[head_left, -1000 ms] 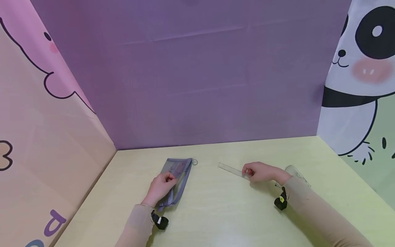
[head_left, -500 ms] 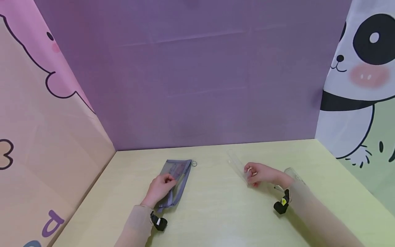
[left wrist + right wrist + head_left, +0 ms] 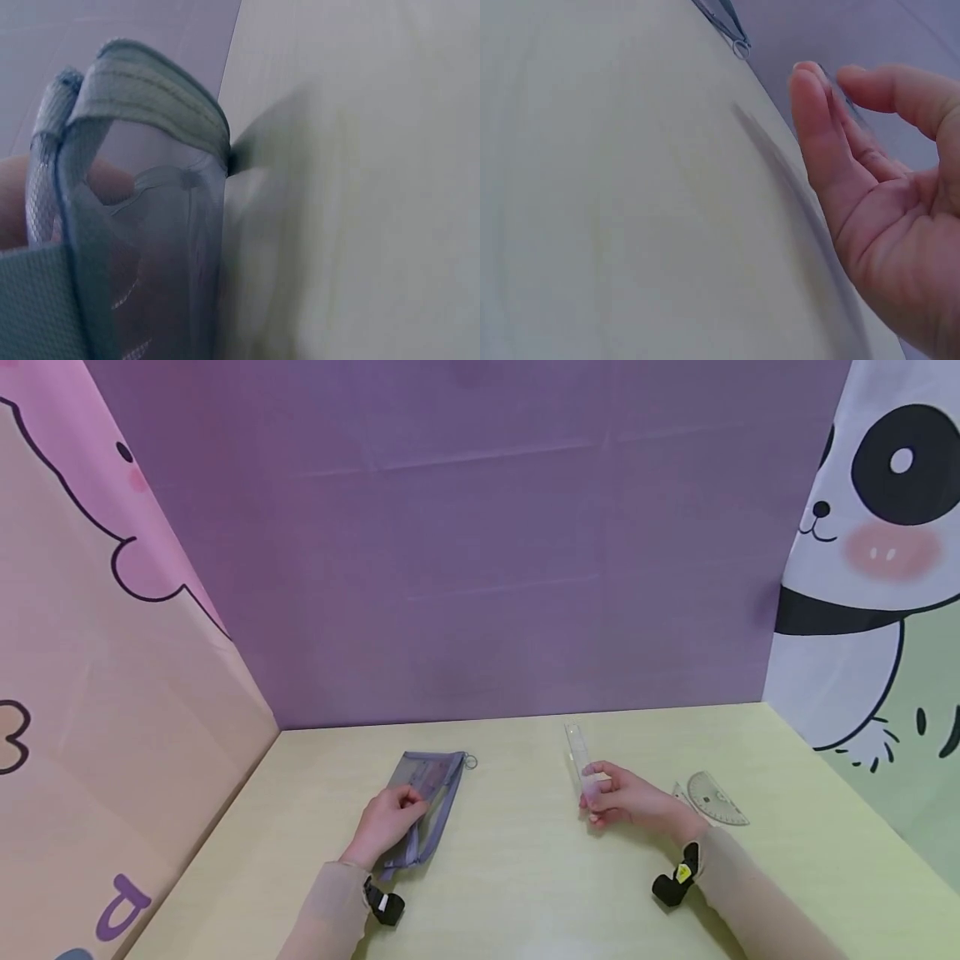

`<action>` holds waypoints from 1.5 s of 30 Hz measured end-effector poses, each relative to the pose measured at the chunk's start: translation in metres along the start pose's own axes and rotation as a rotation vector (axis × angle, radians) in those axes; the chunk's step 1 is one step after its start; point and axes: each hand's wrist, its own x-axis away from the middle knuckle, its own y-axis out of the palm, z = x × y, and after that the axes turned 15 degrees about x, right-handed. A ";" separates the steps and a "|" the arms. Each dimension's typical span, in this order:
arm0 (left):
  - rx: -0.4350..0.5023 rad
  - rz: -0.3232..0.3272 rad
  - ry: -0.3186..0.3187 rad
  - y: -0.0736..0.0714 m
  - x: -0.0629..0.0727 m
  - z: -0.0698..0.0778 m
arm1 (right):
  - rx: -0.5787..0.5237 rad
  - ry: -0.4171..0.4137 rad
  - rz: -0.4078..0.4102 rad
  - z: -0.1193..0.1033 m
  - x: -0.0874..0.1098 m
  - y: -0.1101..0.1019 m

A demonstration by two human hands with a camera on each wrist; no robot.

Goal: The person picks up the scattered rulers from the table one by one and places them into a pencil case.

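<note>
My left hand (image 3: 384,820) pinches the upper side of a grey-purple mesh zip pouch (image 3: 448,793), which lies on the table at centre left. In the left wrist view the pouch mouth (image 3: 154,97) gapes, with a finger (image 3: 11,199) behind its edge. A clear ruler (image 3: 576,745) is held up between the thumb and fingers of my right hand (image 3: 637,802), its long end pointing to the back of the table. The right wrist view shows the ruler (image 3: 845,101) nearly edge-on between the fingertips, its shadow falling on the table.
A clear protractor (image 3: 716,799) lies right of my right hand. Next to it a clear pointed piece (image 3: 681,792) is partly hidden by that hand. A purple backdrop (image 3: 480,568) closes the table's far edge, with printed panels at both sides.
My right hand has raised the ruler from lying slantwise near the table and turned it to point to the back, moving slightly left and uncovering the protractor. The left hand stays on the pouch.
</note>
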 end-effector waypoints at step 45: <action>0.015 0.017 -0.013 -0.003 0.000 -0.001 | -0.190 -0.011 0.196 0.013 0.001 0.009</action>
